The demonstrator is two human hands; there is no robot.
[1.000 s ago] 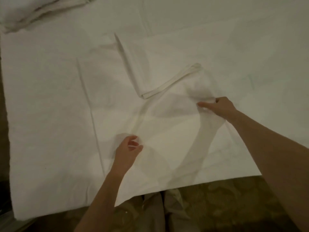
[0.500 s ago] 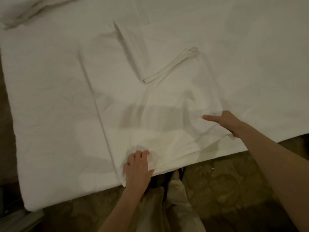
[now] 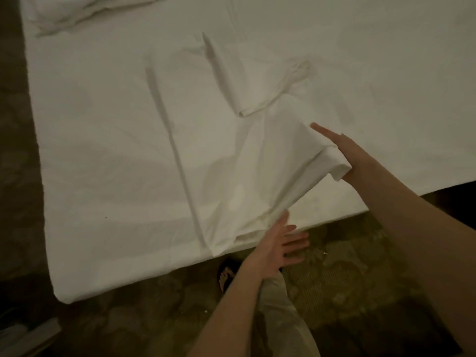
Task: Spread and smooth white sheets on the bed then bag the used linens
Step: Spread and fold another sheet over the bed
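At the bed's near edge | step: unfolding the white sheet [image 3: 257, 161], part-folded on the bed [image 3: 103, 150] | right hand [image 3: 342, 155] flat-fingered, lifting a fold; left hand [image 3: 280, 246] released at the hem | next, likely: grasp corners; draw wide; smooth

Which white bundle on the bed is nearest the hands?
The partly unfolded sheet at the bed's near edge, touched by both hands; the other bundle lies at the far corner.

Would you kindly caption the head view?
Both hands, left and right, lift a folded white sheet at the bed edge.
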